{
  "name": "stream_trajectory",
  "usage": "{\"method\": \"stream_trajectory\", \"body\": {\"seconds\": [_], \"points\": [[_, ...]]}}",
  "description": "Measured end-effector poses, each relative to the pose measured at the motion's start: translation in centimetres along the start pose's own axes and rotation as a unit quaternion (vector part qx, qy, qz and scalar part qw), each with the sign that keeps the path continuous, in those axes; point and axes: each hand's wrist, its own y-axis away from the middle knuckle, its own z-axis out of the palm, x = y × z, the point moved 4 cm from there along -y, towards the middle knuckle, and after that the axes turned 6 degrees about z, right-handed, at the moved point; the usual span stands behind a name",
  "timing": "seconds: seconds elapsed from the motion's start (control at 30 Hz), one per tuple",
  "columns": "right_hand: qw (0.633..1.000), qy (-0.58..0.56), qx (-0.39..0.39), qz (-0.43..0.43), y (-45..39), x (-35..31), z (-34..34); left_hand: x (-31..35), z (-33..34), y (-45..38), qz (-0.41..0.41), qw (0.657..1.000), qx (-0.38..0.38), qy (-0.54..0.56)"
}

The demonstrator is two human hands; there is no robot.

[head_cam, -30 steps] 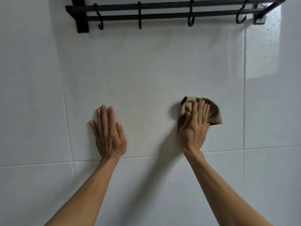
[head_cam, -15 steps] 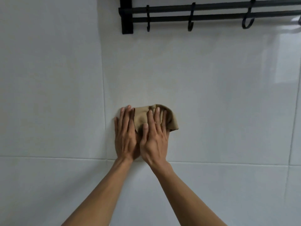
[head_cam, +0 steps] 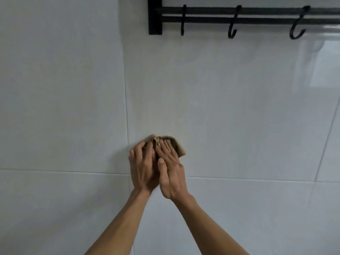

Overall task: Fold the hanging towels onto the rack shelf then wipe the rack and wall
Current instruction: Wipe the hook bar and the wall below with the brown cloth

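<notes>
**Cloth held against the wall tile, both hands on it**

The cloth (head_cam: 177, 147), a small tan wad, sits pressed on the white wall (head_cam: 230, 107), well below the black rack (head_cam: 248, 15) and under its left end. Nearest to me are two bare forearms rising to it. The left hand (head_cam: 142, 165) has its fingers (head_cam: 137, 149) curled over the cloth's left edge, gripping the bunched fabric. The right hand (head_cam: 171, 173) lies on the cloth with straight fingers (head_cam: 168, 147) close together, pressing it flat to the tile. Just below the hands runs a grout line (head_cam: 64, 171). Farther up, the rack's three hooks (head_cam: 232, 29) hang bare; its shelf is out of sight, so I cannot tell whether towels lie there.

This looks like the wall-wiping step, with the cloth perhaps being regathered or passed between hands. The next move likely calls for one firm grip and steady pressure, sweeping across tile below the rack.
</notes>
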Motion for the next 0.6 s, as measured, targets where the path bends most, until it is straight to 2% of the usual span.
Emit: {"method": "stream_trajectory", "body": {"seconds": [0.1,0.17,0.23,0.3,0.4,0.5,0.6], "points": [[0.994,-0.028,-0.039,0.100,3.1,0.2,0.5,-0.2,0.0,2.9,-0.076,0.985,-0.064,0.138],[0.973,-0.104,-0.044,0.201,4.2,-0.2,0.6,0.1,-0.4,4.0,-0.120,0.976,-0.077,0.165],[0.919,-0.242,-0.031,0.309,4.8,-1.1,0.2,0.7,-1.2,4.4,-0.177,0.965,-0.065,0.183],[0.869,-0.308,-0.026,0.387,4.9,-2.5,-0.9,1.7,-2.3,4.2,-0.253,0.940,-0.059,0.220],[0.870,-0.256,-0.021,0.421,4.7,-4.5,-3.4,2.8,-3.0,3.5,-0.323,0.916,-0.079,0.223],[0.878,-0.208,0.014,0.430,4.8,-5.1,-5.8,3.9,-3.1,2.0,-0.341,0.913,-0.111,0.196],[0.874,-0.211,0.047,0.436,5.5,-5.6,-8.6,6.6,-3.4,0.8,-0.338,0.904,-0.152,0.212]]}}
